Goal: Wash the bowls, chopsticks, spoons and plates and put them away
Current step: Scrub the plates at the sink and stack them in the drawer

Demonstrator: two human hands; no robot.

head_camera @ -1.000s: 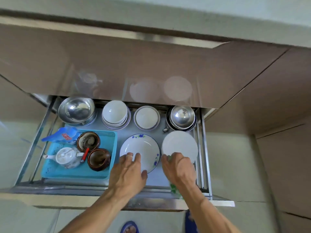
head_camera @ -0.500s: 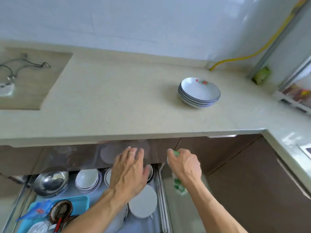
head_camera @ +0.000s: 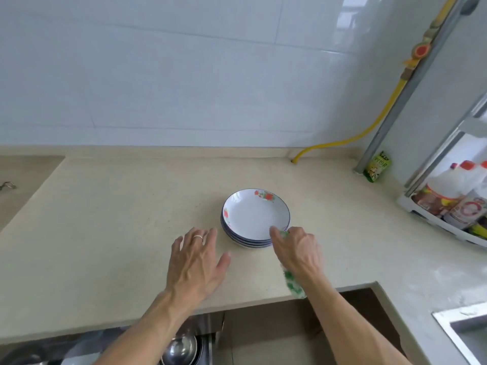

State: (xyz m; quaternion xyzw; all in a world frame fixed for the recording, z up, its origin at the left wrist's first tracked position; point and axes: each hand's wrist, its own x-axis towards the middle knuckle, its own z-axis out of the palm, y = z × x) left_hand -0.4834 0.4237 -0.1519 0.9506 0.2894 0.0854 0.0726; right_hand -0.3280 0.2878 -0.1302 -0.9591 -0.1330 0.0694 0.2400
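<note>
Both hands have risen from the drawer to the counter [head_camera: 105,206]. The left hand [head_camera: 196,262], fingers spread, lies at eight o'clock of the plate stack [head_camera: 254,219]. The right hand [head_camera: 296,250], gripping a green cloth [head_camera: 292,284], touches the stack's five o'clock rim.

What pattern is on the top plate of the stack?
White top plate with red flowers and a dark blue rim, head view.

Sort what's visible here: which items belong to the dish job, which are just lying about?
Job: stack of plates, cloth held in right hand, left hand, steel bowl in drawer.
Lying about: bottles, green packet, yellow hose.
</note>
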